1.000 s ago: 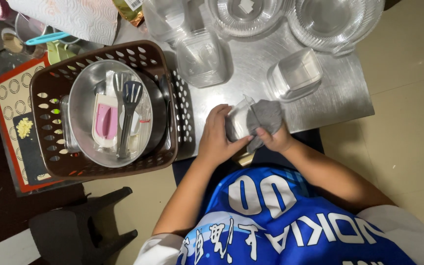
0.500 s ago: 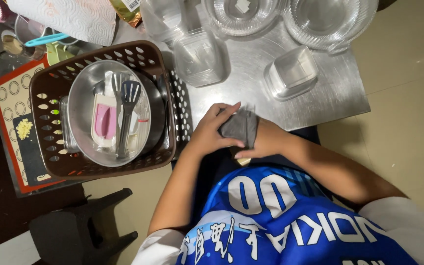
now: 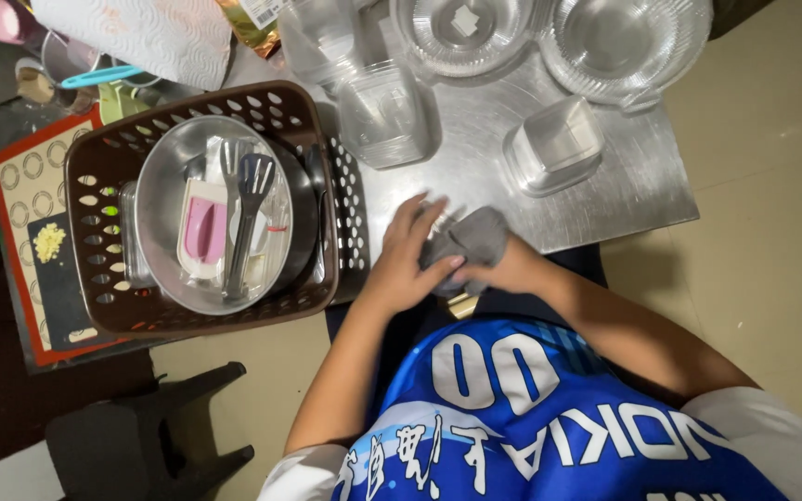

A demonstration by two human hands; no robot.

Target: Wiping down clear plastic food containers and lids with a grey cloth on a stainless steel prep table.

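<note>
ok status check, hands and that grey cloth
Left hand and right hand both on grey cloth, bunched at metal table edge. Clear square container just beyond. Brown basket at left, apart.

Evenly lit from overhead, indoor, fairly bright. Dull glare on metal table (image 3: 596,199) and steel bowl (image 3: 164,195); glints on clear plastic containers (image 3: 557,147). Dim, murky at far left edge. Soft shadows under basket (image 3: 303,111). Slight wide-angle bend at corners. Mostly sharp, hands incl.
</note>
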